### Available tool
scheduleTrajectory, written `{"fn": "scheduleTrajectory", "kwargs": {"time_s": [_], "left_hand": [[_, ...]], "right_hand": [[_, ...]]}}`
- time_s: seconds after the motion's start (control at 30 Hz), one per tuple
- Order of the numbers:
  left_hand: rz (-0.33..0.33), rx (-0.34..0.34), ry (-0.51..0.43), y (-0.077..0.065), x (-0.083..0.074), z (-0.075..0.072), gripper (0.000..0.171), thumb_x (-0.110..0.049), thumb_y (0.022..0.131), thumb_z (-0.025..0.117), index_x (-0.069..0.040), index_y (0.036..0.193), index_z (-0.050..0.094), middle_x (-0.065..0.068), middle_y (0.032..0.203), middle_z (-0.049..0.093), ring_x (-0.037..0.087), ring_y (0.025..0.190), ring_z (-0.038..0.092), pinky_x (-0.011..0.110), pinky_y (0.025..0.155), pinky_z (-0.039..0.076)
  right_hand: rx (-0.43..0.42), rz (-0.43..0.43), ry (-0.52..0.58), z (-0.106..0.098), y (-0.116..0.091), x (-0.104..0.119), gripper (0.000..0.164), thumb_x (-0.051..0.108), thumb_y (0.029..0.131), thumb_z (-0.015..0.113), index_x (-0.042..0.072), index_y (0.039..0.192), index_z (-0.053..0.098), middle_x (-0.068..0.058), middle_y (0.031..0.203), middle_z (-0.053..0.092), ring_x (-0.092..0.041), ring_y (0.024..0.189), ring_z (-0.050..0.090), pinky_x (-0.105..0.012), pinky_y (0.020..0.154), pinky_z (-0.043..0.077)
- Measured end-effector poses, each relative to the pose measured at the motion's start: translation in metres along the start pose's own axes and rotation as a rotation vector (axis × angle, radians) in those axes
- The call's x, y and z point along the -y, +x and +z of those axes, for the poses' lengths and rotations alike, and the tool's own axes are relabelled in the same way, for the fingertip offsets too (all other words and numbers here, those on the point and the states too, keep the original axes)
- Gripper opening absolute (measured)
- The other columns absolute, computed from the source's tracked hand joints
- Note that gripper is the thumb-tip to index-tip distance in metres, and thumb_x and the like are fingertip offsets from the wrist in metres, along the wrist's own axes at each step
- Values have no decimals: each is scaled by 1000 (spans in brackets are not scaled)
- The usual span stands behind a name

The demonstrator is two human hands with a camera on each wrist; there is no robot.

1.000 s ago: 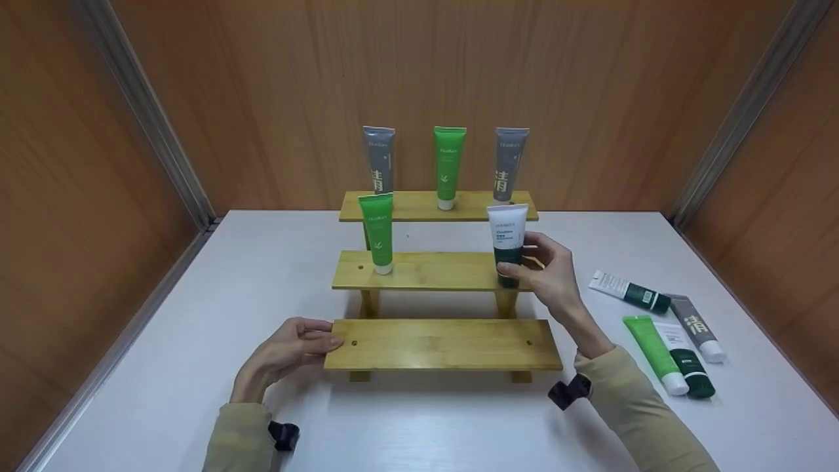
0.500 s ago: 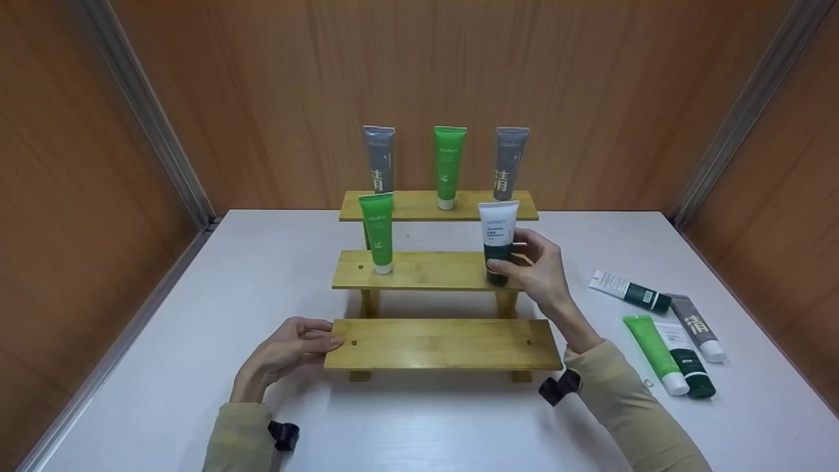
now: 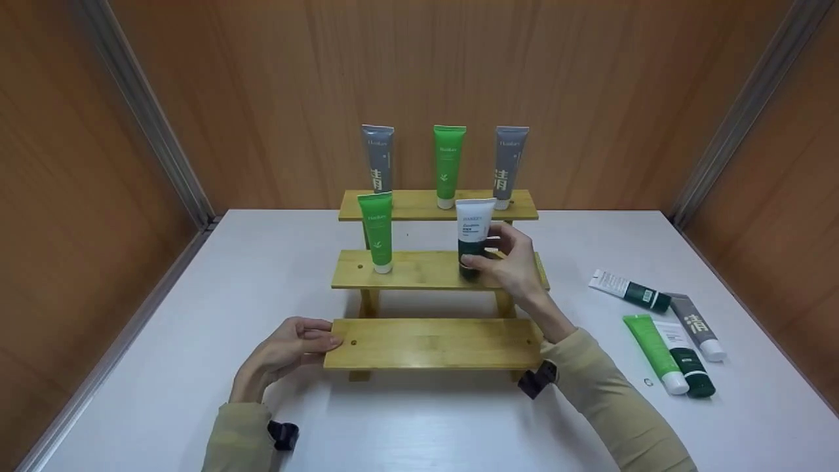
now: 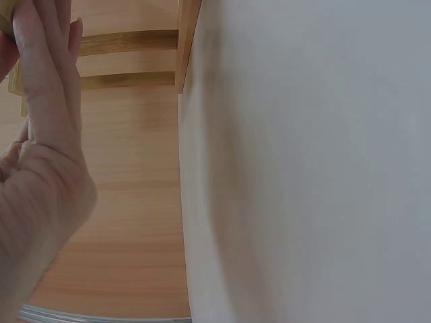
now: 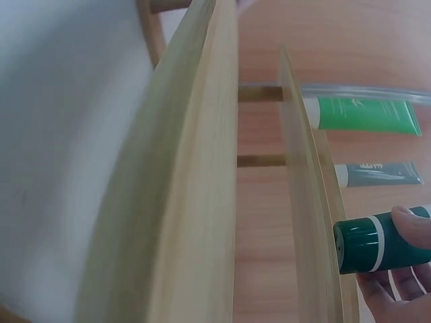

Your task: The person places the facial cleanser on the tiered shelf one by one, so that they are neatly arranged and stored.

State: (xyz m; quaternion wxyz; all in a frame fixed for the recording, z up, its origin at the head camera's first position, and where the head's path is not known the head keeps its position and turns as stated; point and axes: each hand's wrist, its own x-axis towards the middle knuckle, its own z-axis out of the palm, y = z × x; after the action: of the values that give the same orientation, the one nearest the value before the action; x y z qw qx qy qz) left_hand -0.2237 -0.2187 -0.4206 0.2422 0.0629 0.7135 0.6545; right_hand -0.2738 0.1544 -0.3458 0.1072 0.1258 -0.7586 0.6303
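Note:
My right hand grips a white and dark-green squeeze tube, thumb in front and fingers behind. The tube is upright, cap down, at the middle shelf of a three-step wooden display stand. In the right wrist view its green cap is at the shelf's edge; whether it touches the board I cannot tell. My left hand pinches the left end of the lowest shelf, thumb on top. A green tube stands on the middle shelf's left side. On the top shelf stand a green tube between two grey-blue tubes.
Several tubes lie on the white table at the right: a white-green one, a grey one, a green one and another white-green one. A small ring-like bit lies beside them. Wood-grain walls enclose the table.
My right hand has moved the white and dark-green tube leftward along the middle shelf, from its right end toward the middle. The left hand has stayed in place.

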Motion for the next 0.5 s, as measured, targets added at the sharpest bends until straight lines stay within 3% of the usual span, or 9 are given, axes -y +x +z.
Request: {"fn": "scheduleTrajectory", "kwargs": {"time_s": [0.5], "left_hand": [[-2, -17, 3, 0, 0, 1, 69, -14, 92, 73, 19, 141, 38, 9, 113, 74, 15, 99, 73, 30, 88, 62]], "right_hand": [[-9, 44, 36, 25, 11, -2, 52, -6, 77, 81, -4, 124, 61, -21, 129, 63, -31, 115, 62, -46, 106, 53]]}}
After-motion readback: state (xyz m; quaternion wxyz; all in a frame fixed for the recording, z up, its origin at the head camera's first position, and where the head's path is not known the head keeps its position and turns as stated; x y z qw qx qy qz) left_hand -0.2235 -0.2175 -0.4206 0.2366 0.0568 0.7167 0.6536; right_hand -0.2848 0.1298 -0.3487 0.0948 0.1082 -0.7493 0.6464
